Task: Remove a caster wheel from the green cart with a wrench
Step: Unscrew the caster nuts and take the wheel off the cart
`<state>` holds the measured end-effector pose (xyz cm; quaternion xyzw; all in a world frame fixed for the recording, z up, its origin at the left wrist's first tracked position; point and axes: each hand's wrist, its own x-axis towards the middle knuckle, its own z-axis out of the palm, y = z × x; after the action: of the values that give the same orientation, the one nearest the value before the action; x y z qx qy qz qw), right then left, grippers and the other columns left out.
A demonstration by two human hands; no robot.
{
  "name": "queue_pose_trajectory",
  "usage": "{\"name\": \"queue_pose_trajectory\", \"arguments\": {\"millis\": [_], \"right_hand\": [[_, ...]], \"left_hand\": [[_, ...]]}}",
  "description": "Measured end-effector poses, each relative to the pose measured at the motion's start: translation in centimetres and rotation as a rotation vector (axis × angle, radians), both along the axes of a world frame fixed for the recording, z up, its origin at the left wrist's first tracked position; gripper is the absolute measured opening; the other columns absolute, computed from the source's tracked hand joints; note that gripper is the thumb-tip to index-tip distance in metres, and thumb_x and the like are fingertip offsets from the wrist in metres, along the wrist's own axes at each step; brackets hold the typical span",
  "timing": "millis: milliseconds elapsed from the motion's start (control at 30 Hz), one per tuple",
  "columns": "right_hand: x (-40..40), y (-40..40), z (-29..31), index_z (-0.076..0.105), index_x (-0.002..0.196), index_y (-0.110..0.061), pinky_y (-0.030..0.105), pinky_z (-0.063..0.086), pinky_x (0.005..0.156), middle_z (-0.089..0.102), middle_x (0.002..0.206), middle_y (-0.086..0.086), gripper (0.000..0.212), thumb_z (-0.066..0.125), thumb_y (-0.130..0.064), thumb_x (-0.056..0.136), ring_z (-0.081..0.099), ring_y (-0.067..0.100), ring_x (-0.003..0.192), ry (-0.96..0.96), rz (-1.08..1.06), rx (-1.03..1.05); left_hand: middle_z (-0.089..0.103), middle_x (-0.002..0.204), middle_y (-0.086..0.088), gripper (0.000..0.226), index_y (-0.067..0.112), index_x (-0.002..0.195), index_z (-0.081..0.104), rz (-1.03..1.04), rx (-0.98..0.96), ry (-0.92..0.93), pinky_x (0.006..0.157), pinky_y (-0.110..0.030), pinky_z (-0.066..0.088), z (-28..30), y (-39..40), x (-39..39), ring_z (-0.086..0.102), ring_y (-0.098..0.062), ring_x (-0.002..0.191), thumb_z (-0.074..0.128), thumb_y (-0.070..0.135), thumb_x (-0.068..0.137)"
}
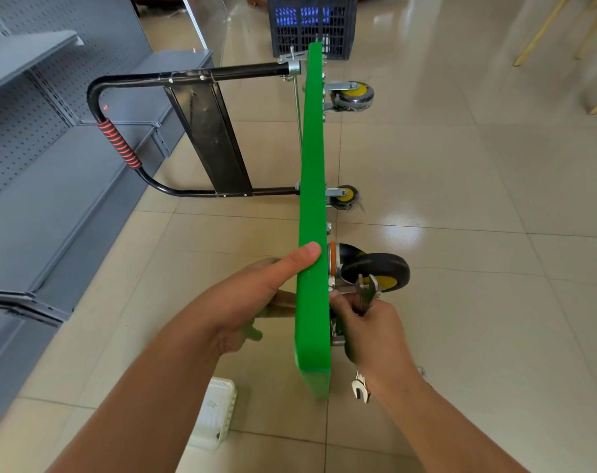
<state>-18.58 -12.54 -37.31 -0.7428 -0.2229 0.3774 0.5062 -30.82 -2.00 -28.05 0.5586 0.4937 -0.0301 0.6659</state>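
The green cart stands on its side on the tiled floor, its black handle pointing left. My left hand grips the deck's upper edge, thumb on top, fingers hidden behind. My right hand holds a silver wrench at the mounting plate of the nearest caster wheel, a black wheel with a yellow hub. The wrench's lower open jaw sticks out below my wrist. Two more casters show further along the deck's underside.
Grey metal shelving runs along the left. A dark blue plastic crate sits beyond the cart's far end. A small white plastic box lies on the floor under my left forearm. Yellow wooden legs stand at the top right.
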Motion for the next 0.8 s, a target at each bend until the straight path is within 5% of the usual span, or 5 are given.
{"name": "queue_pose_trajectory", "arguments": {"millis": [133,300,600,800], "right_hand": [[0.02,-0.41,-0.21,0.078,0.093,-0.039,0.034,0.055,0.085,0.076,0.087,-0.019,0.012,0.069,-0.032,0.094,0.071,0.005,0.087,0.057,0.019,0.072],[0.19,-0.52,0.05,0.079,0.088,-0.032,0.01,0.046,0.072,0.076,0.088,-0.021,0.013,0.07,-0.024,0.093,0.068,-0.007,0.087,0.01,0.018,0.119],[-0.31,0.07,0.2,0.078,0.081,-0.026,0.027,0.051,0.072,0.075,0.074,-0.011,0.024,0.064,-0.035,0.097,0.069,0.005,0.074,-0.014,-0.007,0.037],[0.07,-0.67,0.09,0.074,0.091,-0.041,0.002,0.042,0.064,0.071,0.08,-0.033,0.016,0.067,-0.027,0.095,0.064,-0.013,0.084,-0.026,0.065,0.078]], "left_hand": [[0.079,0.097,0.005,0.086,0.04,0.122,0.061,-0.004,0.0,-0.001,0.114,-0.07,0.022,0.02,0.25,0.01,0.067,-0.02,0.11,0.067,0.09,0.052],[0.079,0.1,0.003,0.09,0.04,0.124,0.06,-0.012,-0.014,-0.007,0.114,-0.072,0.023,-0.25,0.42,0.05,0.065,-0.023,0.113,0.065,0.087,0.048],[0.079,0.096,0.004,0.081,0.04,0.122,0.061,-0.009,-0.007,-0.006,0.114,-0.071,0.022,-0.27,0.37,0.06,0.065,-0.021,0.111,0.067,0.088,0.057],[0.079,0.096,0.004,0.08,0.039,0.119,0.061,-0.004,-0.008,-0.005,0.115,-0.072,0.02,-0.04,0.35,-0.04,0.065,-0.018,0.108,0.059,0.083,0.052]]}}
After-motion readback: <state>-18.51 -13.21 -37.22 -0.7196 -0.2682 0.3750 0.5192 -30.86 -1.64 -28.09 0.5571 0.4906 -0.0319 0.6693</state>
